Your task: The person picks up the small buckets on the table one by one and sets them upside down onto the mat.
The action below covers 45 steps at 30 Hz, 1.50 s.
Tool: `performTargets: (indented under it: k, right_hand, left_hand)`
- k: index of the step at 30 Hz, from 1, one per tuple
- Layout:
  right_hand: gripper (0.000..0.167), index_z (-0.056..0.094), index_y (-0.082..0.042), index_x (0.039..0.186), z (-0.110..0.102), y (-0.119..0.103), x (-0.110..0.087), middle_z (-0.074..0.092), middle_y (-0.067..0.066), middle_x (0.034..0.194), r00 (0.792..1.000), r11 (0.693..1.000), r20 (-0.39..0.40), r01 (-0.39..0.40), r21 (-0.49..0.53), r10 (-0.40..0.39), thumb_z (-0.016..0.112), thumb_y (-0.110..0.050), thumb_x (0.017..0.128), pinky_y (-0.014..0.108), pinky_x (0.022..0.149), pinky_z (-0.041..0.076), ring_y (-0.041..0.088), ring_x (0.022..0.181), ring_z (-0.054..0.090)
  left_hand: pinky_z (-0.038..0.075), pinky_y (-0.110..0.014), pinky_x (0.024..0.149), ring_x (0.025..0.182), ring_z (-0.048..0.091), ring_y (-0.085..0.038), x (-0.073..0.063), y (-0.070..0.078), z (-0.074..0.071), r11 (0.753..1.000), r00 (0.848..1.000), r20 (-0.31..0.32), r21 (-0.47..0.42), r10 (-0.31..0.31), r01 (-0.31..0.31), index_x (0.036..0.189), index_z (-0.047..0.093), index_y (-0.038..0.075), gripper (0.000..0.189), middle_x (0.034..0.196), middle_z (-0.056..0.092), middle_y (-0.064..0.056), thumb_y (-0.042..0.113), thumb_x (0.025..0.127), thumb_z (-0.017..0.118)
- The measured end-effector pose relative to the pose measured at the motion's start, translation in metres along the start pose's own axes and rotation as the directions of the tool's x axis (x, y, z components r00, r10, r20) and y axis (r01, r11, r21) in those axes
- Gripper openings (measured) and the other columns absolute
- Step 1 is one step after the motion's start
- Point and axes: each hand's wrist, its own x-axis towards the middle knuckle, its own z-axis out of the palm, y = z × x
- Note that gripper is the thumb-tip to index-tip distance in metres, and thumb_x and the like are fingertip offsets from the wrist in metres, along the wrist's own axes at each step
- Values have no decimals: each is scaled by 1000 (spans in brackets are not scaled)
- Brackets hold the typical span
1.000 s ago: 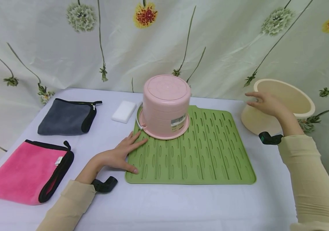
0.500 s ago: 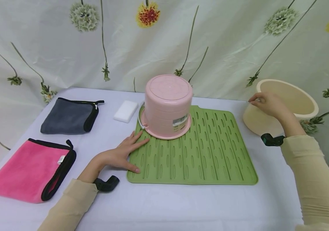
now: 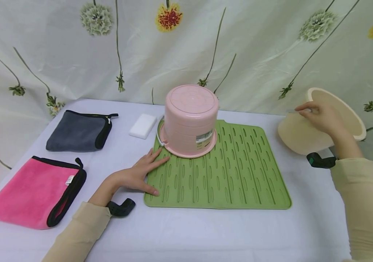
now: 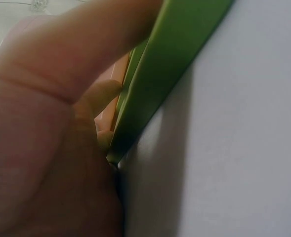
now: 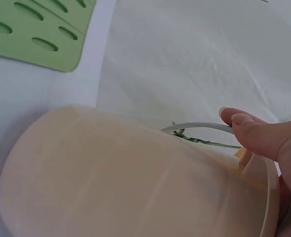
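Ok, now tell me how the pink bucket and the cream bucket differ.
Pose: the pink bucket stands upside down, while the cream bucket is tilted with its inside showing.
Place: the pink bucket is on the green mat; the cream bucket is off it, to the person's right.
Contact: the right hand holds the cream bucket; no hand holds the pink bucket.
Both have a thin, pale handle.

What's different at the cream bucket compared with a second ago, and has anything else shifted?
The right hand has moved to the right, and the cream bucket's mouth has swung right with it. The thumb and forefinger, apart a second ago, have closed together at the bucket's handle. Unchanged: the left hand spread on the mat, the pink bucket, both towels and the white block.
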Motion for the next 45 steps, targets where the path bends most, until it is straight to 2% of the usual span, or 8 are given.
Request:
performTargets:
  k: [6, 9, 13, 20, 24, 32, 39, 45]
  right_hand:
    - [38, 63, -8, 120, -11, -4, -14, 51, 15, 105, 994, 995, -79, -74, 71, 80, 49, -35, 97, 33, 62, 33, 25, 84, 42]
    - [35, 64, -22, 122, -15, -9, -21, 47, 14, 123, 985, 971, -93, -126, 205, 147, 50, -40, 95, 36, 80, 39, 24, 103, 45]
    - [33, 63, -27, 124, -16, -15, -33, 26, 2, 150, 968, 917, -137, -148, 370, 211, 51, -36, 95, 35, 106, 20, 11, 135, 14]
    - [29, 67, -11, 118, -14, -24, -54, 46, 1, 102, 930, 833, -288, -33, 552, 228, 60, -21, 93, 16, 63, 34, 8, 97, 35]
    - [28, 66, -3, 115, -11, -26, -66, 45, 2, 124, 928, 690, -301, 70, 721, 221, 63, -15, 90, 14, 65, 46, 13, 103, 41]
    - [22, 63, 7, 112, -3, -33, -83, 48, 10, 113, 932, 463, -357, 288, 838, 66, 54, 0, 93, 21, 64, 52, 16, 91, 52]
    - [18, 60, 8, 106, 14, -25, -90, 53, 13, 110, 955, -20, -281, 280, 960, -99, 49, 1, 94, 36, 70, 53, 24, 97, 53]
    - [14, 55, 10, 105, 27, -13, -91, 55, 19, 110, 908, -288, -275, 185, 940, -316, 48, 1, 95, 44, 72, 51, 32, 98, 56]
  left_hand:
    - [-2, -62, 103, 135, -17, -40, 0, -1, 0, 1000, 1000, 0, -2, -7, 7, 149, 20, 8, 105, 153, -7, -20, 42, 70, 81]
    - [-1, -63, 102, 135, -17, -40, 0, -1, 0, 1000, 1000, -1, -2, -8, 8, 149, 20, 9, 105, 153, -7, -20, 42, 70, 80]
    - [-2, -62, 103, 135, -17, -41, 0, 1, 0, 1000, 1000, -2, -4, -8, 8, 149, 21, 7, 105, 153, -7, -20, 41, 70, 81]
    - [-2, -62, 103, 134, -17, -41, 0, 2, -1, 1000, 1000, -2, -2, -8, 8, 148, 21, 6, 104, 153, -6, -21, 40, 70, 81]
    - [-2, -61, 103, 135, -17, -41, -1, 2, -1, 1000, 1000, 0, 0, -13, 13, 149, 21, 7, 104, 153, -6, -20, 41, 70, 81]
    - [-2, -60, 104, 135, -17, -41, -1, 0, 0, 1000, 1000, -4, 6, -13, 13, 149, 21, 7, 104, 153, -6, -20, 41, 70, 80]
    - [-3, -59, 104, 135, -17, -39, 1, -2, 1, 1000, 1000, -14, 15, -10, 10, 149, 21, 9, 105, 153, -6, -18, 43, 70, 80]
    - [-1, -61, 103, 136, -15, -37, -1, -2, -3, 998, 999, 2, -44, -41, 41, 151, 18, 13, 104, 154, -6, -15, 44, 71, 79]
